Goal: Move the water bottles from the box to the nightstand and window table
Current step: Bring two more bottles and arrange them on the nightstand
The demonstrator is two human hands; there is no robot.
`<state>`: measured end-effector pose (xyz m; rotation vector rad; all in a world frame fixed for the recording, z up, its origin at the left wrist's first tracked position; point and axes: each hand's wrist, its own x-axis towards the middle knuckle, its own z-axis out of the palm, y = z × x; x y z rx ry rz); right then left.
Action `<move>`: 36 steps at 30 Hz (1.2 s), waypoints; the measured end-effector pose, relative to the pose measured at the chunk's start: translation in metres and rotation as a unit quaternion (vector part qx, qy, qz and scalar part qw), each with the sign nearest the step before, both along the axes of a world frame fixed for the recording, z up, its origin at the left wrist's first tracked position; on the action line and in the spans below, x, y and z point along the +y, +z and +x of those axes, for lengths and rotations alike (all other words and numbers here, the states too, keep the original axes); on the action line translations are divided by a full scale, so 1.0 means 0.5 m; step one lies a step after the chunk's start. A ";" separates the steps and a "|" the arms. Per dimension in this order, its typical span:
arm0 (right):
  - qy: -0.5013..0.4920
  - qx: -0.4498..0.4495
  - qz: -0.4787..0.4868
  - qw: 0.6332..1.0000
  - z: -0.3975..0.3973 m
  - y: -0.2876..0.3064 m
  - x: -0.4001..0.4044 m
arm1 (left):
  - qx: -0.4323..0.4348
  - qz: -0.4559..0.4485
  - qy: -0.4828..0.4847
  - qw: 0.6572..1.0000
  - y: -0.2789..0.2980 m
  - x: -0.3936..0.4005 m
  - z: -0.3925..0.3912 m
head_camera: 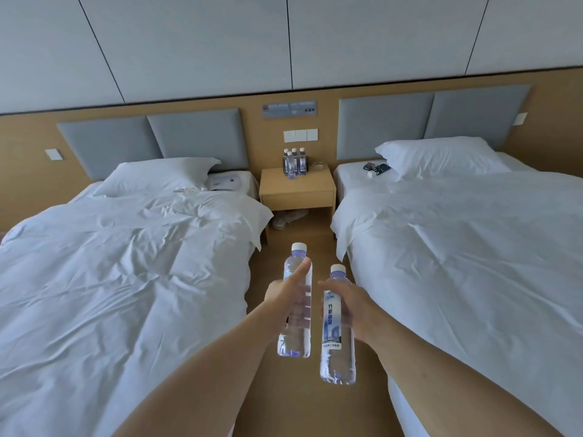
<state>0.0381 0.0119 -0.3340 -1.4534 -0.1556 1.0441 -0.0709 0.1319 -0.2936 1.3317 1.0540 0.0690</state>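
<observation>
1. The left hand is clamped round the middle of a clear water bottle, thumb running up its front; the bottle stands nearly upright, white cap on top, filled with clear water almost to the neck.
2. The right hand is wrapped round a second water bottle just beside the first at its 3 o'clock — also upright, white-capped, full, its blue-and-white label facing the camera.
3. Both bottles are held in the air above the wooden floor of the aisle between two beds; they are close but not touching.
4. At 12 o'clock from the hands, well apart, stands the nightstand against the wall. On its back part a cluster of bottles stands upright with white caps — about five, tightly grouped. A small glass dish sits at their 3 o'clock; what it holds cannot be told.
5. A white-sheeted left bed lies at 9 o'clock, the right bed at 3 o'clock, with small dark items near its pillow.
</observation>
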 end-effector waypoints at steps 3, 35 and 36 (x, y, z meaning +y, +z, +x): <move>-0.001 0.012 -0.005 1.000 0.075 -0.006 0.051 | 0.009 -0.015 0.005 1.000 -0.014 0.047 0.072; -0.011 -0.028 -0.039 0.999 0.883 -0.034 0.981 | -0.016 -0.033 -0.009 0.999 -0.077 0.985 0.888; -0.012 -0.026 -0.042 0.999 0.917 -0.044 1.013 | -0.016 -0.030 0.002 0.999 -0.081 1.018 0.914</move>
